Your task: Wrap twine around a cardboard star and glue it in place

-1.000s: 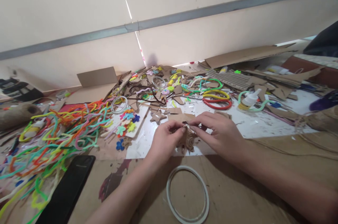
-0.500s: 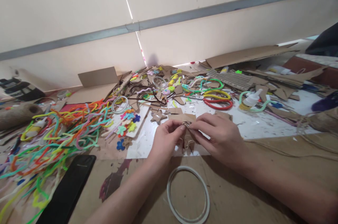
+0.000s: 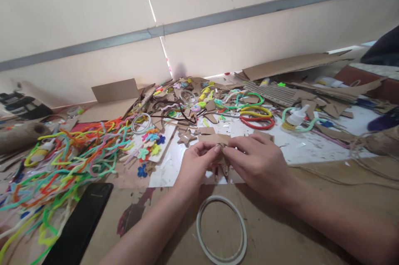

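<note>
My left hand (image 3: 195, 164) and my right hand (image 3: 258, 166) meet over the work surface, both pinching a small brown cardboard star (image 3: 223, 167). Cord or layered edging seems to run along its rim, and two of its points hang below my fingers. The upper part is mostly hidden by my fingertips. Just beyond my left hand lies another cardboard star (image 3: 186, 137). A flat cardboard piece (image 3: 215, 137) is behind my fingers. Nearer to me, a roll of narrow white tape (image 3: 199, 225) lies flat on the cardboard sheet (image 3: 274, 231).
Tangled pipe cleaners (image 3: 77, 157) and a black phone-like slab (image 3: 82, 219) cover the left side. Felt flowers (image 3: 151, 144) sit beside them. Yellow- and red-handled scissors (image 3: 257, 117) and a glue bottle (image 3: 294, 118) stand beyond my right hand. A twine roll (image 3: 383, 142) lies far right.
The cardboard star has turned slightly between my fingers, so a point now hangs lower. My right fingertips have shifted a little; the other things stay put.
</note>
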The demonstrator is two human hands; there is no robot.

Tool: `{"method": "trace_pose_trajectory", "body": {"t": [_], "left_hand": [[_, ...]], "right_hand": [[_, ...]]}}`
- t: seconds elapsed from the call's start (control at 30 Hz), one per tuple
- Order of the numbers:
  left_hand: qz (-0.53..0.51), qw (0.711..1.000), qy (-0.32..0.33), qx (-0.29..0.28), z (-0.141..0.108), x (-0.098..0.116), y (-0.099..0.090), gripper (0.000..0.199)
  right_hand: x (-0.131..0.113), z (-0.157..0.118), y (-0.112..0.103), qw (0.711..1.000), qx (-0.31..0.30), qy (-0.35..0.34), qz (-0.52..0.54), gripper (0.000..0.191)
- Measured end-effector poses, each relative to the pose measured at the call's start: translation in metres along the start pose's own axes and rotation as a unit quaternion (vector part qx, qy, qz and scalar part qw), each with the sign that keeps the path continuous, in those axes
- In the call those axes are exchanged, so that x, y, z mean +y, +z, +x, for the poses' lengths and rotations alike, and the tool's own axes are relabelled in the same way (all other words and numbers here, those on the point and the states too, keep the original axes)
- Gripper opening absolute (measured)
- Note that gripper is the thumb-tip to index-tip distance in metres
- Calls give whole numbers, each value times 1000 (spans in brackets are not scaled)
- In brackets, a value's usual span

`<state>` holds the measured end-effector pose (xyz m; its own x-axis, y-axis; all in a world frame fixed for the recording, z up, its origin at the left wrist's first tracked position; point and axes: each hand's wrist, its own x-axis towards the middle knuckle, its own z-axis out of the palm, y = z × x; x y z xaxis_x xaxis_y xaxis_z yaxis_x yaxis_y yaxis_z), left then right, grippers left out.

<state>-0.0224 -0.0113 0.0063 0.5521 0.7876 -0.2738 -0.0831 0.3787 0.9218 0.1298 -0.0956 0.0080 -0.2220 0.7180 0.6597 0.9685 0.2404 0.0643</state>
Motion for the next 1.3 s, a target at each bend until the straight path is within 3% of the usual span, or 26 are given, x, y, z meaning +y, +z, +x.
{"method": "trace_pose_trajectory", "body": {"t": [0.3, 0.63, 0.83, 1.0, 1.1, 1.3], "left_hand": [[35, 999, 9, 21, 3, -2, -3, 33], [29, 999, 14, 22, 1, 1, -2, 26], [37, 999, 22, 15, 3, 1, -4, 27], [34, 999, 30, 13, 1, 5, -1, 26], [42, 999, 28, 12, -1, 6, -1, 26], [57, 998, 22, 7, 0, 3, -2, 26]], "right_hand": [[-1, 1, -3, 999, -48, 0, 11, 26], [4, 1, -1, 985, -39, 74, 153, 12], [6, 5, 2, 936, -22, 214, 277, 8], [12, 5, 9, 874, -102, 317, 355, 13], [12, 4, 10, 854, -112, 338, 380, 17], [11, 4, 8, 851, -121, 338, 383, 13]]}}
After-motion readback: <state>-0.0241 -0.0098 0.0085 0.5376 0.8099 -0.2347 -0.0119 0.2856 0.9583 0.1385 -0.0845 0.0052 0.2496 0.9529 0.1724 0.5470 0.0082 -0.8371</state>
